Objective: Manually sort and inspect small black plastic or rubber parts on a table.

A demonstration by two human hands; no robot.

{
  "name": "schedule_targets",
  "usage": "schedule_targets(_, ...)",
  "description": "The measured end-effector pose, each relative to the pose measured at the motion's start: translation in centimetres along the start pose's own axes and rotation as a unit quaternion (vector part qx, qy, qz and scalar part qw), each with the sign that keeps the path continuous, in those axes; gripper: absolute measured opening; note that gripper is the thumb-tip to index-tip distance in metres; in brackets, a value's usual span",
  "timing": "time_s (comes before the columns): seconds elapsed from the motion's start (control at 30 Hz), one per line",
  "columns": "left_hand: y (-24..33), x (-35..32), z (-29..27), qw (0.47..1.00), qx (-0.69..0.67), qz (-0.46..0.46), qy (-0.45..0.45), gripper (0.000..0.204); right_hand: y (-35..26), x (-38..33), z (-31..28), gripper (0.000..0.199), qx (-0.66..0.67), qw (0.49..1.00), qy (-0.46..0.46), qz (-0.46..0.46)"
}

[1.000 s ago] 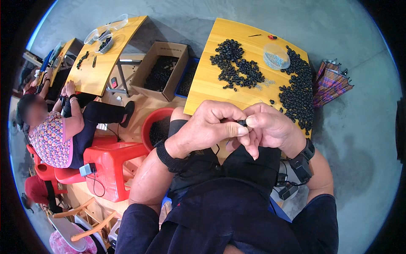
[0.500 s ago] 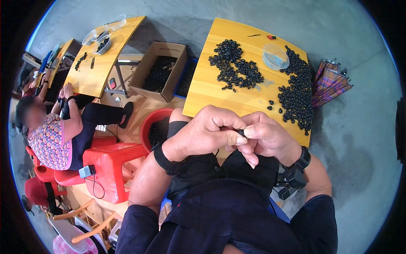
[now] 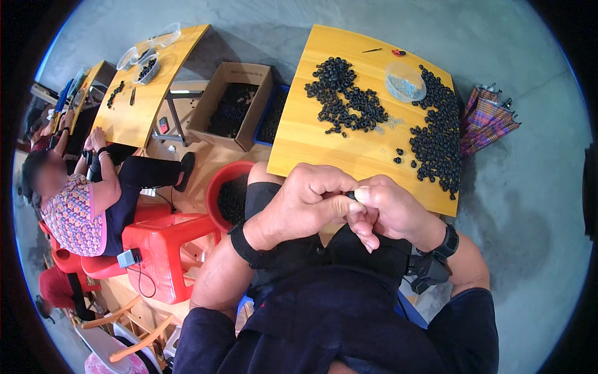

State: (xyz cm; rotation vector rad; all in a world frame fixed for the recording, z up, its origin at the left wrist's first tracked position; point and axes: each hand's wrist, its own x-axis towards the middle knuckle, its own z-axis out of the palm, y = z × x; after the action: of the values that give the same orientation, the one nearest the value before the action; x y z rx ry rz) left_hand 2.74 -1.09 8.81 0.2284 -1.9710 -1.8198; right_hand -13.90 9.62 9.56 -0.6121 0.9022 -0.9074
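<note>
Over the near edge of the yellow bench (image 3: pixel 324 149), seen from the head camera: left hand (image 3: pixel 299 209) and right hand (image 3: pixel 389 212) pressed together, fingertips pinched on one small black part (image 3: pixel 351 195) (mostly hidden, only a dark edge visible). Probably light, stiff and smooth, so easy to let slip; best held by the sides with thumb and forefinger, not by the end. Farther on the bench, two heaps of black parts (image 3: pixel 346 100) like it, and a clear round dish (image 3: pixel 405 82) between them. Beside the bench, at left, a cardboard box (image 3: pixel 233 106) and a red bucket (image 3: pixel 218 187), both with dark pieces inside.
</note>
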Motion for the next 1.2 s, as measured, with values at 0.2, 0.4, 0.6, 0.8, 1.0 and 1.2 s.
schedule_targets(0.2, -1.0, 0.1, 0.4, 0.999, 0.009, 0.031, 0.012, 0.013, 0.6, -0.4, 1.0, 0.036, -0.058, 0.994, 0.073, -0.064)
schedule_targets(0.4, 0.1, 1.3, 0.1, 0.996, -0.066, -0.065, -0.008, 0.013, 0.5, 0.2, -1.1, 0.042, 0.173, 0.984, -0.018, 0.023)
schedule_targets(0.6, -0.6, 1.6, -1.1, 0.992, -0.115, -0.043, -0.041, 0.013, -0.7, 0.4, -0.7, 0.045, 0.186, 0.981, -0.038, 0.050)
schedule_targets(0.8, -0.5, 1.2, -1.2, 0.982, -0.169, -0.074, -0.037, 0.012, -0.2, 0.8, -0.5, 0.045, 0.170, 0.985, -0.026, 0.027)
schedule_targets(1.0, -0.3, 1.1, -0.6, 0.982, -0.161, -0.094, 0.009, 0.010, -0.6, 0.7, -0.6, 0.037, 0.130, 0.991, -0.016, -0.011)
schedule_targets(1.2, -0.2, 0.9, -0.6, 0.993, -0.112, -0.038, 0.002, 0.012, -1.6, 0.4, -0.1, 0.020, 0.052, 0.993, 0.072, -0.077)
